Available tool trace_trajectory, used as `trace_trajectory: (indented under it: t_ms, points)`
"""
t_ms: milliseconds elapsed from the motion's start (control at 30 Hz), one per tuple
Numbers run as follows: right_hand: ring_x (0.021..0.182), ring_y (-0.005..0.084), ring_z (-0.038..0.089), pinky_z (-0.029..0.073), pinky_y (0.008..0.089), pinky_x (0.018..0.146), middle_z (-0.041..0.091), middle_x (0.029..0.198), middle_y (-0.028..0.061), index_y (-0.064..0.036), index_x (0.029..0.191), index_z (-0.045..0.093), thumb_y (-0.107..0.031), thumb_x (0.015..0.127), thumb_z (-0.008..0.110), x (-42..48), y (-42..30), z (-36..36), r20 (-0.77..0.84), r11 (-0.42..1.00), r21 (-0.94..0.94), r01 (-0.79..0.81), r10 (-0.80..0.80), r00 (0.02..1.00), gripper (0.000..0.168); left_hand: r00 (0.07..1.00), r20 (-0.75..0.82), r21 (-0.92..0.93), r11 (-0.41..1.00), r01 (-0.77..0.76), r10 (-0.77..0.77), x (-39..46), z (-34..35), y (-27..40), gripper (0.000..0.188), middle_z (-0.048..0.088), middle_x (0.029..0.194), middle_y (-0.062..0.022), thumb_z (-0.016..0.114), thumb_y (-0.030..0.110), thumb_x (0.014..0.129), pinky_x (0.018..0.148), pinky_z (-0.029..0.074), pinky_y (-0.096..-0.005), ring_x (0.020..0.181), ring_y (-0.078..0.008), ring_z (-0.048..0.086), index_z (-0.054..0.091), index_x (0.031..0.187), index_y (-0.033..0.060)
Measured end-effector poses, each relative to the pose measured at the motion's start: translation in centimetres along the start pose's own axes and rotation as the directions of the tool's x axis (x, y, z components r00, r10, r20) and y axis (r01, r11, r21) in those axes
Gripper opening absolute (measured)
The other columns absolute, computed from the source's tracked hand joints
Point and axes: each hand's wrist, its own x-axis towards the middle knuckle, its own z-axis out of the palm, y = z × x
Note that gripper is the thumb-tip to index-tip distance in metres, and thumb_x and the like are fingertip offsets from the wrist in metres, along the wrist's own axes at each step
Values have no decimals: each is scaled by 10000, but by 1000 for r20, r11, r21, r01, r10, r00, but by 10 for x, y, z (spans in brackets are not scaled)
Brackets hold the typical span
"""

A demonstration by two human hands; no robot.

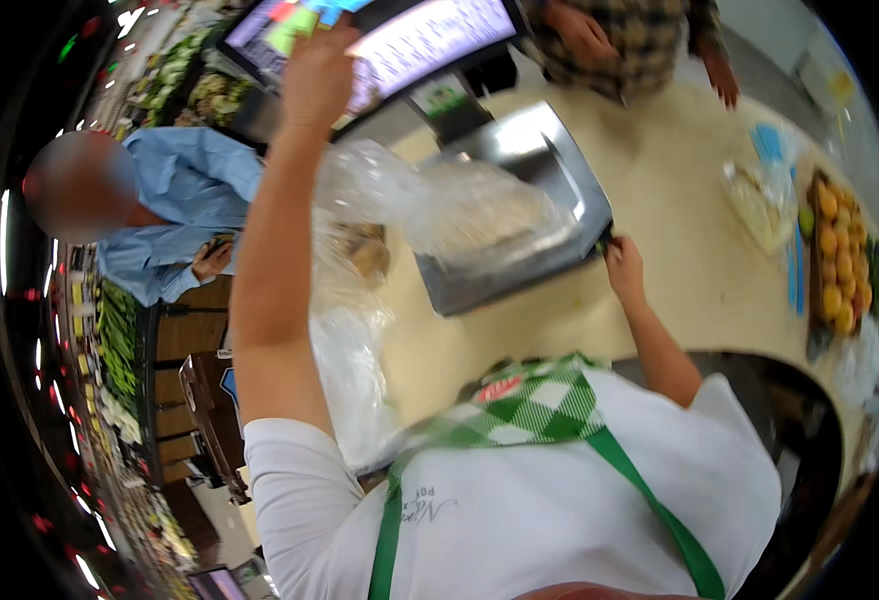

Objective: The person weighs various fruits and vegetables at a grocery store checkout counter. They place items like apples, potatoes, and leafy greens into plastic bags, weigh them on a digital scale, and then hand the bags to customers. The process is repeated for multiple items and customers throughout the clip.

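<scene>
My left hand (319, 71) is raised to a touchscreen (432, 49) with coloured tiles and rows of keys. Its fingers reach the lit surface, blurred, with nothing seen in the hand. At the near right corner of a weighing scale's metal pan (462, 281) is my right hand (625, 264). Its fingertips are at a small dark part there, and whether they grip it is unclear. A clear plastic bag (492, 210) of pale food lies on the pan. Left of it, another clear bag (368, 251) holds brownish items, partly hidden by my left arm.
Across the cream counter (679, 225) stands a person in a checked shirt (627, 45). Another in a blue shirt (177, 180) is at the left. Farther right are a bag of pale food (758, 202) and a crate of orange fruit (841, 259). Vegetable shelves (117, 337) line the left.
</scene>
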Motion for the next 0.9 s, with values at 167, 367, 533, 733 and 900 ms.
trace_trajectory:
  t_ms: [167,367,533,733,900]
  points:
    - [794,339,564,453,401,711,588,881,178,-11,924,555,-114,823,583,8,17,-29,254,1000,-3,5,-4,967,147,974,-206,-255,966,41,-95,-43,-5,5,263,576,1168,-148,552,10,821,922,426,-400,1098,-324,536,575,1083,25]
    - [791,156,573,489,298,713,593,848,46,-74,917,592,-162,873,581,-24,9,-95,783,656,112,-746,403,473,99,810,256,-698,478,533,-528,-173,-1,19,387,562,1169,-146,649,75,798,890,423,-325,1073,-271,544,536,1160,0]
    - [569,106,503,432,231,502,537,703,36,-52,870,568,-233,856,642,-101,-11,-108,941,381,-171,-908,337,-36,196,695,709,-547,530,648,-119,-222,3,71,534,559,1153,-135,740,194,721,921,382,-345,1066,-265,519,517,1158,-15]
    - [586,164,518,431,291,522,559,720,94,-39,881,547,-306,810,697,-94,-28,-98,775,924,-223,-310,361,518,315,732,631,-693,236,681,-257,-197,8,139,593,572,1149,-132,774,153,679,920,383,-319,1045,-240,527,505,1158,-69]
    - [750,294,575,463,378,666,571,924,185,0,901,521,-162,799,669,-18,-29,-50,273,959,96,-268,234,933,242,758,399,-908,-107,405,-515,-144,16,177,580,578,1145,-131,798,115,671,925,380,-305,1035,-193,524,528,1145,-84]
